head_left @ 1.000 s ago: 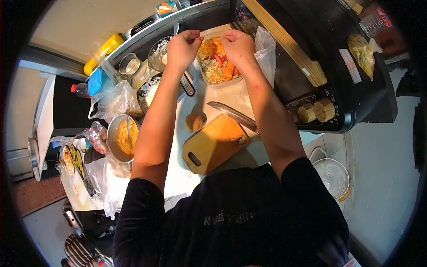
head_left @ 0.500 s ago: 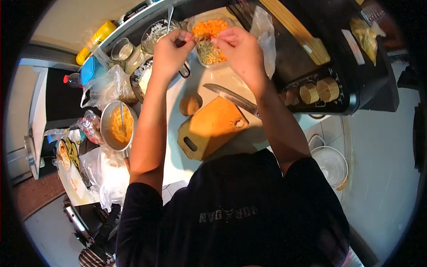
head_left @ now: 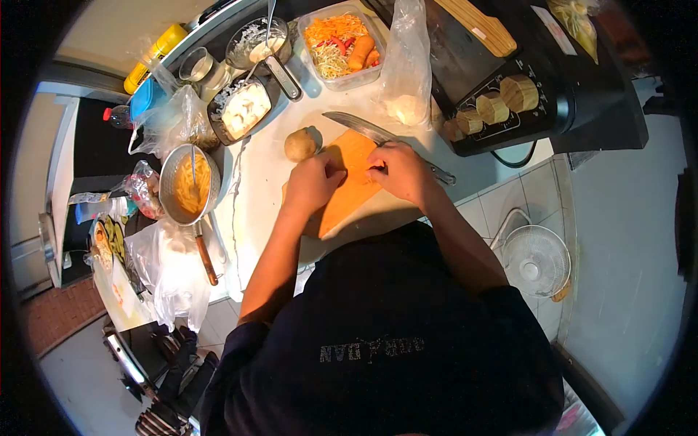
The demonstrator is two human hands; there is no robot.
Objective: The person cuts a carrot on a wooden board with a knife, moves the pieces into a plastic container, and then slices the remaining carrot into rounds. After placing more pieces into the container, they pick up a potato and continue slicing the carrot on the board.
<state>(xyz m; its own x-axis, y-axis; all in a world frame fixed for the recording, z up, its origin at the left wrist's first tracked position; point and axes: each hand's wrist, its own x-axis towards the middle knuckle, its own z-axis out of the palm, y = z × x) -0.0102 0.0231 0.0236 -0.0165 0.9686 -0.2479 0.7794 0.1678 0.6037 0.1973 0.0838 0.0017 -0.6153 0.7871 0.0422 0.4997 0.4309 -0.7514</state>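
- The white counter (head_left: 254, 167) carries everything; your wooden cutting board (head_left: 347, 185) lies at its near edge.
- Your left hand (head_left: 314, 183) rests curled on the board's left side; whether it grips anything, you cannot tell.
- Your right hand (head_left: 398, 171) rests on the board, fingertips pinched together on something too small to make out.
- The knife (head_left: 363, 131) lies along the board's far edge.
- A potato (head_left: 299, 144) sits just beside the board's far left corner.

Clear tub (head_left: 342, 45) of shredded carrot, sprouts and sausage pieces at the counter's far edge — a plastic bag (head_left: 407, 65) stands just right of it. Dark pan (head_left: 243, 107) of white chunks and a glass bowl (head_left: 258, 45) with a spoon to its left. Metal saucepan (head_left: 187, 187) of yellow strips, utensil inside. Yellow bottle (head_left: 154, 54) far left — floor fan (head_left: 536, 261) below right.
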